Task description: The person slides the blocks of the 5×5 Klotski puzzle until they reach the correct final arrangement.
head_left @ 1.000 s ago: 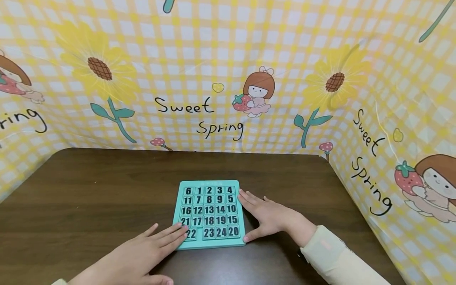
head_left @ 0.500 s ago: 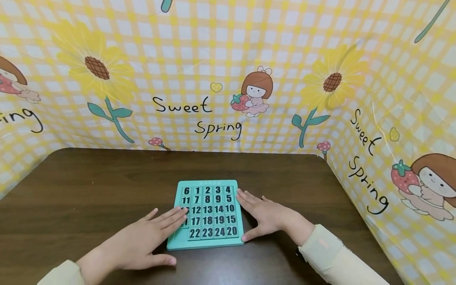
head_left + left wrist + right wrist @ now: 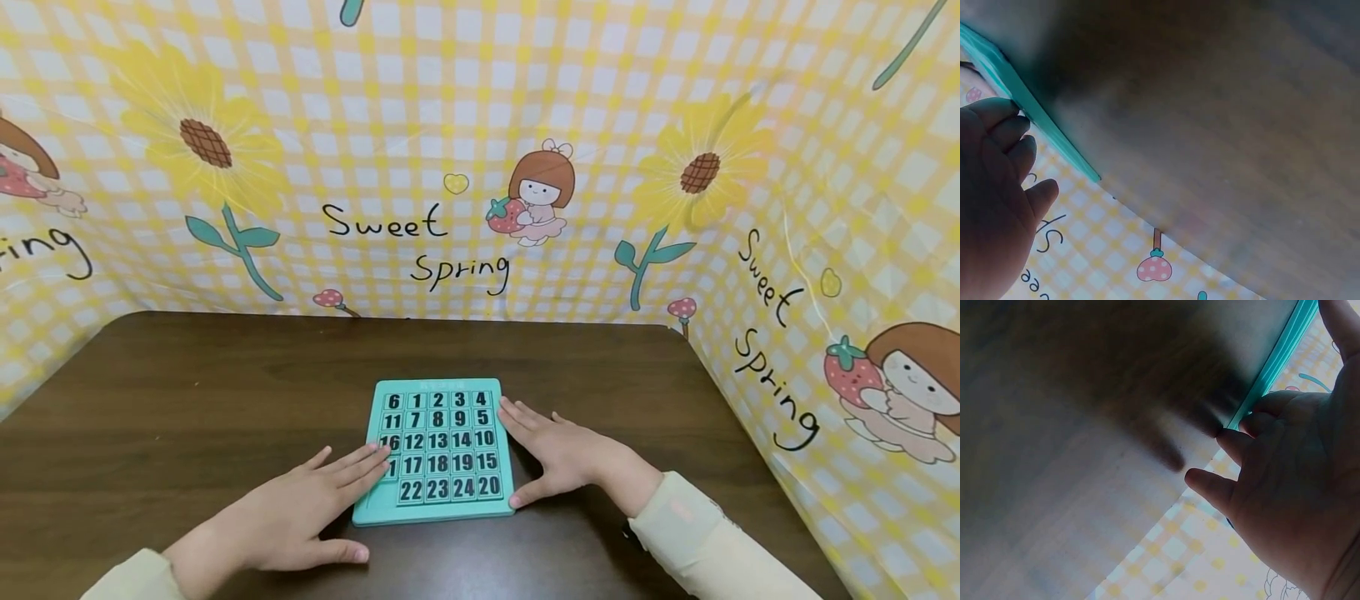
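A turquoise sliding number puzzle lies flat on the table, its black-numbered tiles set in rows. The bottom left corner of its grid holds no tile, and tile 22 sits just right of that gap. My left hand reaches in from the left with straight fingers; their tips rest over the 16 and 21 tiles, partly covering them, while the thumb lies apart near the front edge. My right hand lies along the puzzle's right side, straight fingers touching the upper edge and the thumb at the lower corner. In both wrist views the frame's turquoise edge shows beside the fingers.
The dark brown wooden table extends around the puzzle. A yellow checked cloth printed with flowers and "Sweet Spring" stands behind it and along both sides.
Tile 22 has slid right against 23, leaving the gap in the lower left corner. My left fingertips moved up from the bottom row, then drew back slightly. The right hand keeps its place.
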